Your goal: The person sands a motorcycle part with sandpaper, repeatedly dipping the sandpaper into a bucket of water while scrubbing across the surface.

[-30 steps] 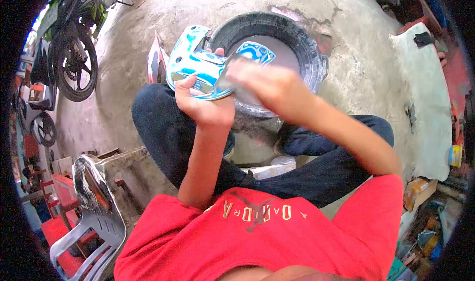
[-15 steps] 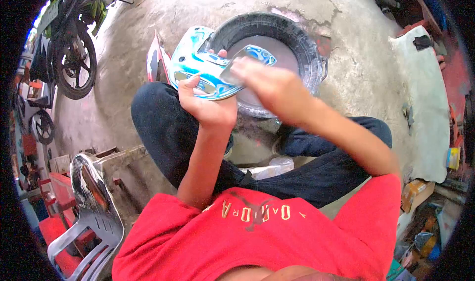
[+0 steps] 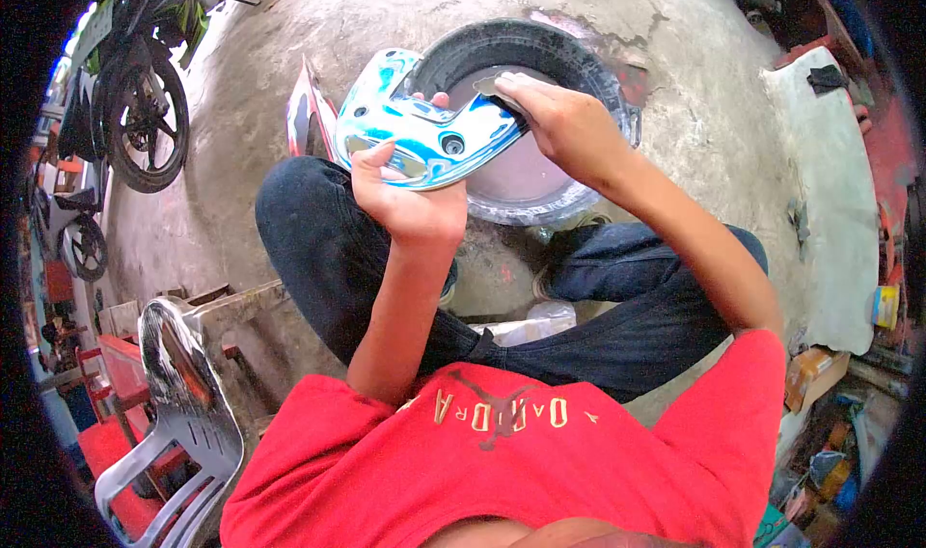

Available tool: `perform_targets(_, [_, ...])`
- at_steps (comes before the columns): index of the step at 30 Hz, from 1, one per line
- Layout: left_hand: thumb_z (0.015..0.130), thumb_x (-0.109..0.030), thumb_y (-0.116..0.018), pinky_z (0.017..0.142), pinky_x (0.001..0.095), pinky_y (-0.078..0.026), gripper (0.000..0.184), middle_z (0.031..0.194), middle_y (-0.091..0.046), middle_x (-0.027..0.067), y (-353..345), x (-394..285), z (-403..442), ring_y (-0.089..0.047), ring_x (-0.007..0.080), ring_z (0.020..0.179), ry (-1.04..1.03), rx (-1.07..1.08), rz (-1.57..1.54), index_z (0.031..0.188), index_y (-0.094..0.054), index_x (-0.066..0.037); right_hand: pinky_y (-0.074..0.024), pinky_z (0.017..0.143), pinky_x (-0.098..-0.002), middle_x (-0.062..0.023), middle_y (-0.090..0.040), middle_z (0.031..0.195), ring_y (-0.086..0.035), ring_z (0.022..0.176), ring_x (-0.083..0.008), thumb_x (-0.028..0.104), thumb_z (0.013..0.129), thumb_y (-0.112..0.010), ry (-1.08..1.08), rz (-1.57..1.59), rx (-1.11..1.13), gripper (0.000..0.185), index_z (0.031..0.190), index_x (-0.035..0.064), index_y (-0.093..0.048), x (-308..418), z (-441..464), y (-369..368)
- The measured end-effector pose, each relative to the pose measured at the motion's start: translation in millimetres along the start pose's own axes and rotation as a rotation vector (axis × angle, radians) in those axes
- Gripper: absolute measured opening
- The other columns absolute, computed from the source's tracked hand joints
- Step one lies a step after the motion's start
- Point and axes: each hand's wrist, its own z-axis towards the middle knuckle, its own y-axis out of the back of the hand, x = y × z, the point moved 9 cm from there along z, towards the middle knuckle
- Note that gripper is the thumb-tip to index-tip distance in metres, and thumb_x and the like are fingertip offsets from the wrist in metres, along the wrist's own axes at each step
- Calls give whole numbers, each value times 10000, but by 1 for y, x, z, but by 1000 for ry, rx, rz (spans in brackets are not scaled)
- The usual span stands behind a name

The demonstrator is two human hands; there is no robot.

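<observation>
A curved motorcycle fairing panel (image 3: 424, 140), with worn blue and white swirls, is held over a round black basin (image 3: 503, 42) of murky greyish water. My left hand (image 3: 417, 205) grips its near left edge; the thumb lies on top, and fingertips show at the far side. At the panel's far right end, my right hand (image 3: 576, 131) presses a grey piece of sandpaper (image 3: 508, 99) against the surface, fingers together. Most of the sandpaper is hidden under those fingers. Behind the panel, to the left, a red and white panel (image 3: 303, 114) stands on the floor.
Motorcycles (image 3: 145, 104) stand at the far left. A grey plastic chair (image 3: 198, 423) is at the lower left beside a wooden board. Along the right lie a pale sheet (image 3: 825, 220), a cardboard box (image 3: 813, 374) and assorted clutter. My crossed legs (image 3: 318, 249) surround the near side of the basin.
My right hand has slid the sandpaper away from me and right, from the panel's middle to its far end, uncovering a round hole. My left hand keeps its hold with a slight shift.
</observation>
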Motion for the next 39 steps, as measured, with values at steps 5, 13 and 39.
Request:
perform_targets(5, [786, -257, -501, 1063, 528, -427, 662, 1257, -582, 199, 1, -7, 3, -583, 392, 1183, -54, 45, 26, 1403, -442, -27, -526, 1004, -402, -196, -649, 1279, -641, 1188, -311, 26, 883, -544, 273, 47, -132, 362, 1234, 6, -634, 70, -23, 3])
perform_targets(13, [791, -261, -511, 1061, 542, -427, 676, 1289, -572, 185, -5, -9, 0, -588, 393, 1178, -67, 43, 13, 1426, -432, -45, -521, 1012, -419, -200, -648, 1276, -626, 1215, -326, 1, 862, -566, 284, 91, -131, 405, 1260, 36, -628, 76, -23, 3])
perform_targets(39, [831, -267, -494, 1064, 542, -423, 641, 1283, -577, 201, -3, -5, 1, -586, 401, 1176, -45, 73, -7, 1428, -428, -43, -526, 1002, -401, -212, -646, 1273, -645, 1176, -330, 33, 870, -548, 292, 18, -140, 380, 1240, 20, -635, 69, -20, 7])
